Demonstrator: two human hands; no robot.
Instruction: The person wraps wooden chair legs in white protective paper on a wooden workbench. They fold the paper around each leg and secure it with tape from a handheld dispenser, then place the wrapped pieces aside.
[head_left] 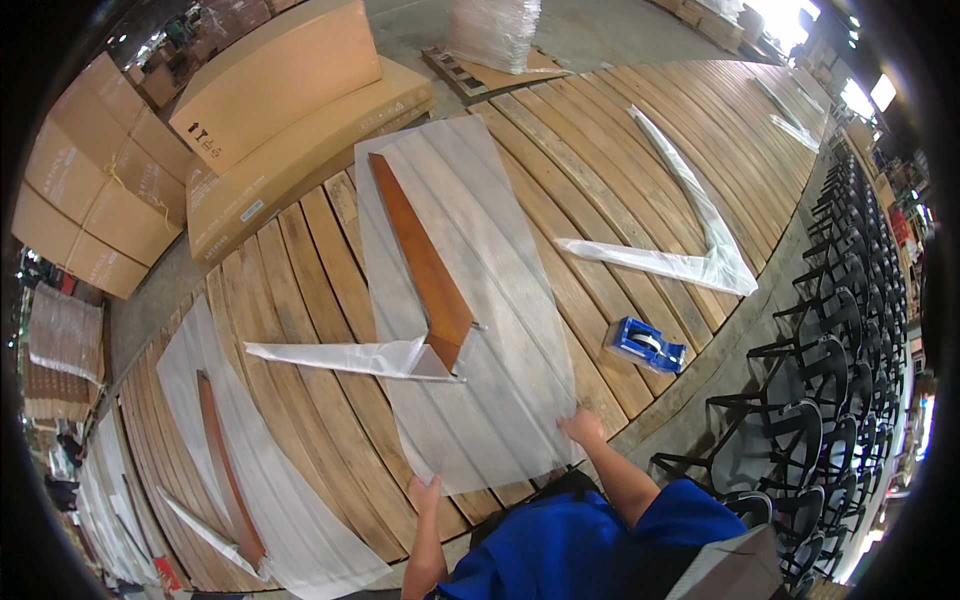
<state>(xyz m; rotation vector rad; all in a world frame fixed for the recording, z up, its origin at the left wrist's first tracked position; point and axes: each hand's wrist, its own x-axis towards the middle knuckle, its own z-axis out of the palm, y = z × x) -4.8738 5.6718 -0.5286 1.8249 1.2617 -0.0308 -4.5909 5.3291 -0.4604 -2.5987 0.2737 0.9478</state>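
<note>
At the near edge of a slatted wooden table, my left hand [425,494] pinches one corner of a translucent white wrapping sheet [510,420]. My right hand [583,426] grips the sheet's other near corner. On this sheet lies a V-shaped wooden furniture leg [422,262]. Its long brown arm is bare, while the shorter arm is wrapped in white and sticks out past the sheet's left side. Small metal pins show at the joint end. A blue tape dispenser [650,346] rests on the slats to the right of my right hand.
Fully wrapped V-shaped legs [690,200] lie farther right on the slatted table [590,130]. To the left, another sheet [270,440] carries a partly wrapped leg [225,465]. Cardboard boxes [290,80] stand beyond the table. Rows of black chairs [800,430] line the right side.
</note>
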